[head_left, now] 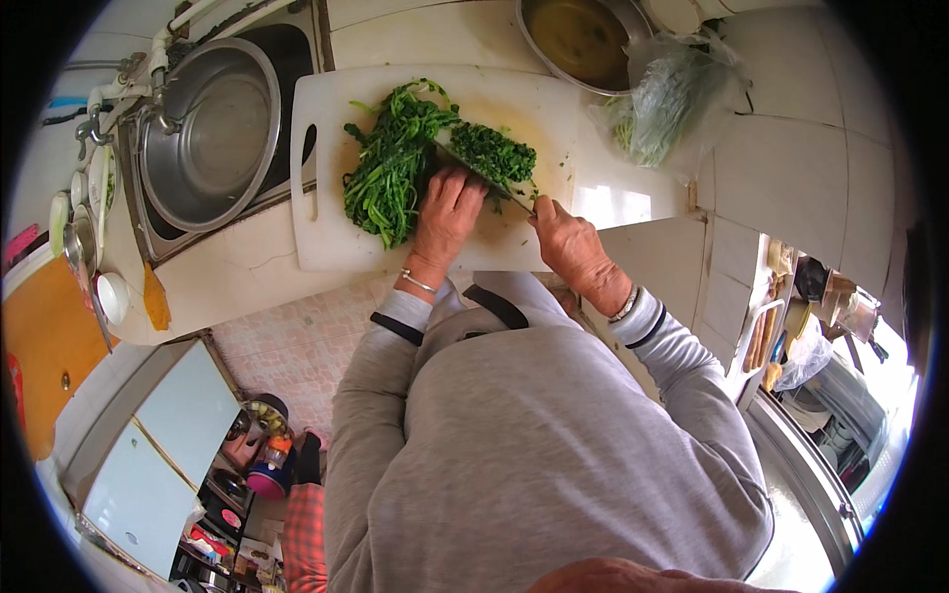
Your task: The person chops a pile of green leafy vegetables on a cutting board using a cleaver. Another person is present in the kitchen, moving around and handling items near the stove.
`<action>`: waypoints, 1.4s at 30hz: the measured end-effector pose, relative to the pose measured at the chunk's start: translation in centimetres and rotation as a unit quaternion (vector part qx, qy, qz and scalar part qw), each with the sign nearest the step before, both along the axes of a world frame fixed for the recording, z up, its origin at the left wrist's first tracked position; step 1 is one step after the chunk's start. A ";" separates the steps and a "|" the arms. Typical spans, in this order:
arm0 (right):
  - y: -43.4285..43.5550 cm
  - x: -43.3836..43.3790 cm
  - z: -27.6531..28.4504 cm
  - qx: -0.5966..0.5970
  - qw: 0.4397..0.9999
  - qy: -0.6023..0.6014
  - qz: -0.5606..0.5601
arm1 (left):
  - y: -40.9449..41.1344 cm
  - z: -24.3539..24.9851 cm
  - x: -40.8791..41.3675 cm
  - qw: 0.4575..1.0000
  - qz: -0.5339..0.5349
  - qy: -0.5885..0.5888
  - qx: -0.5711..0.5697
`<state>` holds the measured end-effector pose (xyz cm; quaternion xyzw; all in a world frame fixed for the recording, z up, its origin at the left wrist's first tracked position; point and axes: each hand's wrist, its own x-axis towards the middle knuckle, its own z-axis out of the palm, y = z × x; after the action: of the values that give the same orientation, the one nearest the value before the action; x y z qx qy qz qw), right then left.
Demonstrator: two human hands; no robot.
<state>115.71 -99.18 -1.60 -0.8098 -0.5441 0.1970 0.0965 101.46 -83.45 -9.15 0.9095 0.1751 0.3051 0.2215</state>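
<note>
On a white plastic cutting board (549, 244) lies a heap of leafy greens (389, 159), with a pile of finely chopped greens (495, 153) to its right. My right hand (574, 248) grips the handle of a kitchen knife (482, 174), whose blade slants up and left between the two portions. Close against the blade's near side, my left hand (450, 215) rests with bent fingers on a bunch of greens, mostly hidden under the fingers. A bracelet is on the left wrist.
A metal basin (215, 133) sits in the sink at left. Beyond the board are a metal bowl of yellowish liquid (578, 41) and a clear plastic bag of greens (660, 104). A white bowl (113, 298) and a ladle stand at the counter's left end.
</note>
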 end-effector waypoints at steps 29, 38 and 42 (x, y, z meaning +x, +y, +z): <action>0.3 0.5 4.4 -0.004 0.999 0.031 0.007 | -0.6 0.7 -0.1 0.999 0.028 -0.015 -0.023; -1.4 -0.6 4.9 -0.064 0.998 0.014 0.008 | -0.2 1.0 0.0 0.999 0.003 -0.005 -0.036; -0.8 -1.1 1.0 -0.046 0.999 0.011 -0.018 | -0.2 0.2 -0.3 1.000 0.000 0.003 -0.027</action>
<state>114.58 -99.98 -0.56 -0.8209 -0.5188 0.2287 0.0686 101.17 -83.65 -8.99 0.9042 0.1840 0.2973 0.2454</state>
